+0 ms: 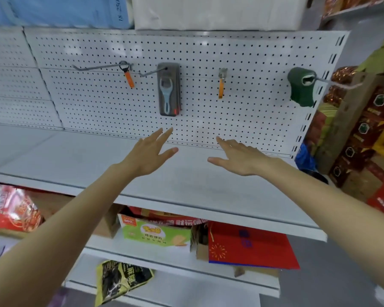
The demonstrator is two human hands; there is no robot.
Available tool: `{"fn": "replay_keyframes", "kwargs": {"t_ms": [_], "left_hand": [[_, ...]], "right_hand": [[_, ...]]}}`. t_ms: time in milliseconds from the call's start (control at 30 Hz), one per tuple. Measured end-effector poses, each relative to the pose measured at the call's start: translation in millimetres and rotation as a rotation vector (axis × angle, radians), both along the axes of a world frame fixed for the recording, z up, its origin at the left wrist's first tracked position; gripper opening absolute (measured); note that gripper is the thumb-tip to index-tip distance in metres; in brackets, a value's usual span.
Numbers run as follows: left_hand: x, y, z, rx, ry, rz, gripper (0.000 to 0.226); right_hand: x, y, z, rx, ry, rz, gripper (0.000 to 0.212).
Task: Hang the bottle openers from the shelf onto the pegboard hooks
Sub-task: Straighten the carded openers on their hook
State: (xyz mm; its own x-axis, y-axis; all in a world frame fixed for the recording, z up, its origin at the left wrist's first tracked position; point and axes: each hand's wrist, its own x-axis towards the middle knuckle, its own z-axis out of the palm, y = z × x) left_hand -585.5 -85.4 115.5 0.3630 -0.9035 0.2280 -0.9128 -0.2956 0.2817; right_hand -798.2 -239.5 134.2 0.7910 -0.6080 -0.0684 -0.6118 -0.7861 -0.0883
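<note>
Overhead, four bottle openers hang on the pegboard (208, 89), all above and beyond the two hands. Both hands reach out over the white shelf (186, 180) with nothing in them. The left hand (150, 155) has its grip released, fingers stretched forward and the thumb spread to the side; whether it touches the shelf cannot be told. The right hand (239, 157) is likewise released, palm down, fingers spread toward the pegboard's lower edge.

Straight above the left hand, a blue-handled opener in its grey card pack (169, 89) hangs from a hook. Up and to the left of that hand, an orange-handled opener (128, 76) dangles by a ring from a long wire hook (98, 67). Above the right hand, slightly to its left, a second orange-handled opener (221, 84) hangs straight down. Far up and to the right of the right hand, a dark green opener (302, 87) sits on the last hook near the pegboard's edge.

Below the hands, the lower shelves hold a green snack box (155, 232) and a red bag (251, 245).
</note>
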Motion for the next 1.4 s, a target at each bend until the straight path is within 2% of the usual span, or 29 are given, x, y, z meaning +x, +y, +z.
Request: {"fn": "replay_keyframes", "kwargs": {"t_ms": [200, 433, 600, 733, 867, 933, 1067, 1200, 1267, 1400], "left_hand": [[84, -12, -1, -0.087, 0.141, -0.050, 0.067], [199, -48, 4, -0.130, 0.326, -0.161, 0.067], [249, -84, 11, -0.075, 0.286, -0.233, 0.067], [261, -118, 18, -0.045, 0.362, -0.289, 0.068], [259, -146, 23, -0.092, 0.787, -0.272, 0.068], [261, -158, 26, -0.099, 0.861, -0.277, 0.067], [271, -178, 31, -0.086, 0.847, -0.302, 0.066], [277, -193, 34, -0.067, 0.766, -0.344, 0.071], [277, -200, 35, -0.079, 0.789, -0.352, 0.071], [277, -210, 36, -0.115, 0.857, -0.375, 0.070]], "right_hand": [[90, -16, 9, 0.002, -0.020, -0.038, 0.087], [208, -46, -5, 0.191, -0.190, -0.160, 0.089], [240, -79, 2, 0.313, -0.325, -0.276, 0.089], [248, -110, 18, 0.335, -0.384, -0.355, 0.088], [260, -122, 19, 0.425, -0.471, -0.343, 0.078], [268, -125, 19, 0.485, -0.556, -0.306, 0.074], [282, -133, 23, 0.485, -0.583, -0.287, 0.072], [294, -145, 25, 0.337, -0.532, -0.281, 0.078], [298, -151, 24, 0.295, -0.522, -0.274, 0.080], [302, -155, 27, 0.337, -0.550, -0.242, 0.093]]}}
